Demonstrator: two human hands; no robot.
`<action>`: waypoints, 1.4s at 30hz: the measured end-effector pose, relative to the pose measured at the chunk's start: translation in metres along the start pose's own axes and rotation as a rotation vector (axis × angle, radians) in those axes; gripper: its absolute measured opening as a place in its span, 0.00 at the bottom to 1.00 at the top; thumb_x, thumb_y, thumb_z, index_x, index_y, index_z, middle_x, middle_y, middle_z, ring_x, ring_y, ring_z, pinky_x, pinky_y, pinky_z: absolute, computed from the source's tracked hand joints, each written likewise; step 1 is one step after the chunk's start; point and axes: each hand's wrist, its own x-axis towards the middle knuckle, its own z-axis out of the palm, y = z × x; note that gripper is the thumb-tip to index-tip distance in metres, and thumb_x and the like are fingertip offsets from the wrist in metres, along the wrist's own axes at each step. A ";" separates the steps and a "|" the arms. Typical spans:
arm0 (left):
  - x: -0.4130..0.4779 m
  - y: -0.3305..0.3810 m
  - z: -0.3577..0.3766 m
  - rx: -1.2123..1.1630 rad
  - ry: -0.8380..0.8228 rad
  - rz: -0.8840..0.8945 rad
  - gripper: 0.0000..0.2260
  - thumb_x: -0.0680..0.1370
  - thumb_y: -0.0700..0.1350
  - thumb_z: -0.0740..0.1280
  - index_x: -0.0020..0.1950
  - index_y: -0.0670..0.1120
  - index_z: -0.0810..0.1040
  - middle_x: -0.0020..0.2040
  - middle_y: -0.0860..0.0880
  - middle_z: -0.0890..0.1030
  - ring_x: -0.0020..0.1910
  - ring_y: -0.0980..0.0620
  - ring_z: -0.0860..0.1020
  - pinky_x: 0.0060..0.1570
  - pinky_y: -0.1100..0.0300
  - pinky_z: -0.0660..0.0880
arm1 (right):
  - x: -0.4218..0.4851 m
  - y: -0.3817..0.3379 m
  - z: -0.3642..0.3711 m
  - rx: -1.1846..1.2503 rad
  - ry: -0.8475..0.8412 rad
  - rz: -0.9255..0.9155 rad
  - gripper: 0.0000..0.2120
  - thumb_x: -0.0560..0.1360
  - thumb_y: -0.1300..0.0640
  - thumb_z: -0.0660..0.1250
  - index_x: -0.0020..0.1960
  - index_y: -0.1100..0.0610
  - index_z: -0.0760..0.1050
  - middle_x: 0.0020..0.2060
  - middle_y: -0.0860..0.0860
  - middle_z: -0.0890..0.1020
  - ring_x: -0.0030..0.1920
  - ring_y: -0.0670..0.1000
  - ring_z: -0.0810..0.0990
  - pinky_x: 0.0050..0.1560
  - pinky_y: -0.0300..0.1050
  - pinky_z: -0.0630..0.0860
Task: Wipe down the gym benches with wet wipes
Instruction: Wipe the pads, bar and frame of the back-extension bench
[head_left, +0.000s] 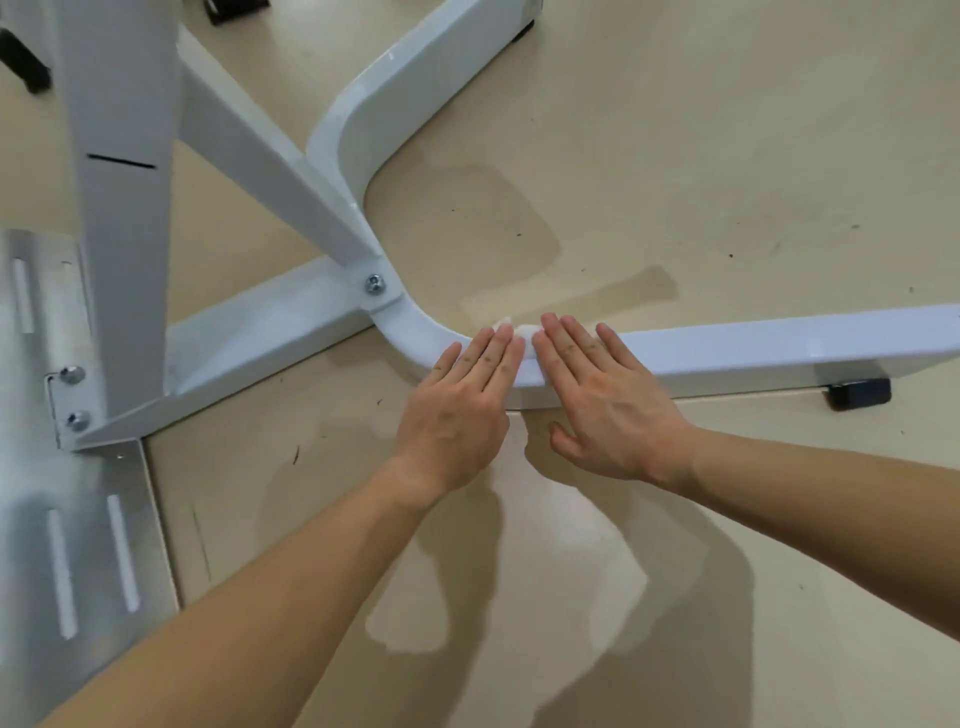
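Our left hand and right hand press the wipe onto the frame with straight, closed fingers, not pinching, so it may slip.

Both grips sit side by side, palms down, backs facing the camera. Left grip: fingers straight and packed together, angled up-right in frame, thumb hidden. Right grip: fingers straight, slightly fanned, angled up-left, thumb sticking out below the palm. Index fingers close, small gap between. Left forearm comes in from lower-left, right forearm from the right edge; both bare and extended.
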 end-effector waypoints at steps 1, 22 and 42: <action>-0.006 -0.008 0.000 -0.018 0.023 -0.051 0.28 0.76 0.41 0.55 0.77 0.42 0.67 0.77 0.44 0.67 0.77 0.47 0.66 0.74 0.48 0.63 | 0.010 -0.009 -0.004 0.002 0.001 -0.022 0.42 0.72 0.41 0.54 0.80 0.63 0.54 0.80 0.61 0.56 0.80 0.59 0.55 0.79 0.59 0.54; -0.015 -0.032 0.002 -1.305 0.394 -0.988 0.27 0.80 0.50 0.58 0.80 0.51 0.62 0.75 0.62 0.65 0.67 0.77 0.63 0.69 0.72 0.60 | 0.104 -0.058 -0.030 0.013 0.012 -0.343 0.38 0.77 0.43 0.51 0.82 0.56 0.48 0.81 0.53 0.47 0.81 0.52 0.47 0.80 0.54 0.49; -0.024 -0.038 0.006 -1.571 0.319 -1.005 0.22 0.86 0.47 0.57 0.80 0.48 0.62 0.79 0.57 0.62 0.76 0.65 0.60 0.76 0.65 0.56 | 0.088 -0.061 -0.011 -0.131 0.138 -0.353 0.38 0.75 0.47 0.52 0.82 0.60 0.51 0.81 0.57 0.51 0.81 0.57 0.51 0.79 0.59 0.54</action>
